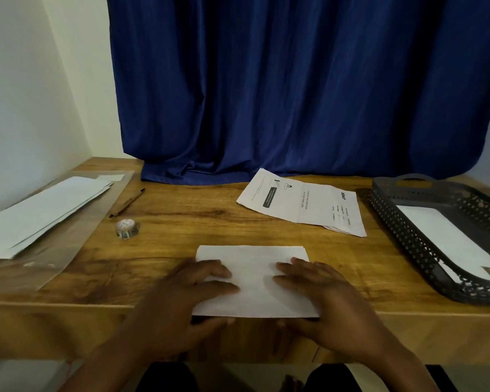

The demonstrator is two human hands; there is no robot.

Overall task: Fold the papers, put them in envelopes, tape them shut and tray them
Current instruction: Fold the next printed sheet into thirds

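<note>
A folded white paper (253, 267) lies at the table's front edge. My left hand (181, 298) presses flat on its left half, thumb under the near edge. My right hand (323, 295) lies flat on its right half with fingers straight. A stack of printed papers (303, 203) rests further back, right of centre. White envelopes (40, 210) lie on a clear plastic sleeve at the left. A small roll of patterned tape (128, 229) stands between the envelopes and the folded paper. A dark perforated tray (408, 230) at the right holds one white envelope (447, 236) with a tape patch.
A brown pen (126, 203) lies behind the tape roll. A blue curtain (294, 94) hangs against the back of the wooden table (181, 210). A white wall stands at the left.
</note>
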